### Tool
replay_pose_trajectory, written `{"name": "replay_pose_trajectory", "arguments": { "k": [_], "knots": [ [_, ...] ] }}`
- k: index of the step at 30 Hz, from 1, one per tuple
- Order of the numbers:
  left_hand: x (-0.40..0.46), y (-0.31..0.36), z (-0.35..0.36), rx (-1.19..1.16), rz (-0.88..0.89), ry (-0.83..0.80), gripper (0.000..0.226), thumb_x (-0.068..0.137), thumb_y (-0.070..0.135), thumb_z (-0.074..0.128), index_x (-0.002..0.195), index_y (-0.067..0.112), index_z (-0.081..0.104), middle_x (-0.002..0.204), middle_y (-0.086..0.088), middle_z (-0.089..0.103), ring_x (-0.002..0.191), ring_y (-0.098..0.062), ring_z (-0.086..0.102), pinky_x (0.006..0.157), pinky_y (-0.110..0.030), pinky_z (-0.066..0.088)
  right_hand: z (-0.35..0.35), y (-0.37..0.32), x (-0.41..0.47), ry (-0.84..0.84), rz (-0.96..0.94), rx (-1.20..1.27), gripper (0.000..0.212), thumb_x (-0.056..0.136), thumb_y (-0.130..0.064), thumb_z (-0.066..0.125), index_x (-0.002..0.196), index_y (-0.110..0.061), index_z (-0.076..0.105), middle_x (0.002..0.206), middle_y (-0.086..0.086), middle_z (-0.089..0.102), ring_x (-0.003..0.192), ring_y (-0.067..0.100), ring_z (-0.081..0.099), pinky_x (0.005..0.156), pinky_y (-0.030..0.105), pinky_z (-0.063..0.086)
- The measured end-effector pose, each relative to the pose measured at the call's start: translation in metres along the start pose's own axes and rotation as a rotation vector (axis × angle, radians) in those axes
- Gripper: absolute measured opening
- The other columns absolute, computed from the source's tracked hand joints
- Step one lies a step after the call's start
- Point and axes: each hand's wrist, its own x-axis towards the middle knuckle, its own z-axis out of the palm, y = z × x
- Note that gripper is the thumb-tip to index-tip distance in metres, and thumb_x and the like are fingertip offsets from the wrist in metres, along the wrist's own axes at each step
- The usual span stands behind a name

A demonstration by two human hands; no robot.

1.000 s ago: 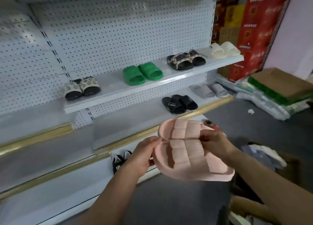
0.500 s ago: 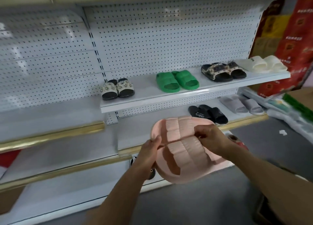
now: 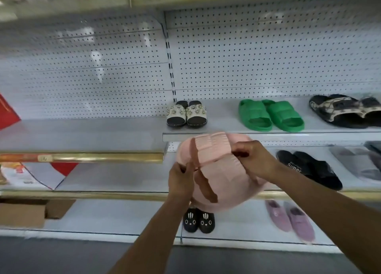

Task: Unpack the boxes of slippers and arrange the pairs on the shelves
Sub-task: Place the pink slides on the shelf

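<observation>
I hold a pair of pink ribbed slippers point(image 3: 218, 170) side by side in front of the white shelf unit point(image 3: 268, 136). My left hand point(image 3: 181, 180) grips the left edge of the pair, thumb on top. My right hand point(image 3: 254, 160) pinches the strap of the right slipper from above. The pair hovers at the height of the middle shelf point(image 3: 123, 179), just left of the black slippers point(image 3: 309, 168).
The upper shelf carries a jewelled white pair point(image 3: 186, 114), a green pair point(image 3: 270, 115) and a patterned pair point(image 3: 346, 111). Grey slippers point(image 3: 354, 162) lie at the far right. The bottom shelf has black bunny slippers point(image 3: 199, 220), a mauve pair point(image 3: 290, 218) and a cardboard box point(image 3: 22, 213).
The view has swung left along the shelves, which now appear closer. Both hands keep hold of the pink pair, now raised in front of the middle shelf.
</observation>
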Motion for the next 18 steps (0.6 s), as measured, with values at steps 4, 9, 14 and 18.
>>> {"name": "replay_pose_trajectory", "arguments": {
  "k": [4,9,14,18],
  "knots": [
    [0.022,0.003,-0.021,-0.075,-0.011,0.087,0.025,0.099,0.029,0.053,0.1,0.005,0.062,0.088,-0.01,0.07,0.076,-0.017,0.062,0.059,-0.027,0.047,0.018,-0.002,0.036,0.045,0.056,0.037,0.031,0.081,0.008,0.067,0.077,-0.022,0.071,0.075,-0.009,0.069,0.065,0.001,0.061,0.067,0.01,0.046],
    [0.06,-0.001,-0.052,-0.166,-0.032,0.128,0.022,0.098,0.027,0.055,0.099,0.007,0.065,0.088,-0.011,0.072,0.085,-0.028,0.068,0.074,-0.037,0.055,0.051,-0.002,0.069,0.167,0.081,0.04,0.025,0.085,-0.001,0.067,0.083,-0.025,0.071,0.081,-0.002,0.072,0.059,0.007,0.066,0.07,0.021,0.052],
    [0.11,-0.005,-0.098,-0.216,-0.061,0.152,0.02,0.096,0.022,0.055,0.09,0.006,0.065,0.085,-0.014,0.071,0.084,-0.032,0.067,0.074,-0.039,0.053,0.09,-0.016,0.109,0.287,0.038,0.058,0.014,0.09,-0.005,0.062,0.093,-0.012,0.074,0.09,0.002,0.073,0.068,-0.006,0.064,0.074,0.004,0.046],
    [0.159,-0.001,-0.149,-0.236,-0.068,0.182,0.017,0.096,0.023,0.054,0.089,0.01,0.063,0.087,-0.012,0.07,0.086,-0.03,0.066,0.08,-0.041,0.053,0.143,-0.033,0.149,0.371,0.021,0.089,0.018,0.091,-0.002,0.059,0.096,-0.009,0.074,0.095,0.003,0.072,0.078,-0.004,0.063,0.076,0.003,0.044]
  ]
}}
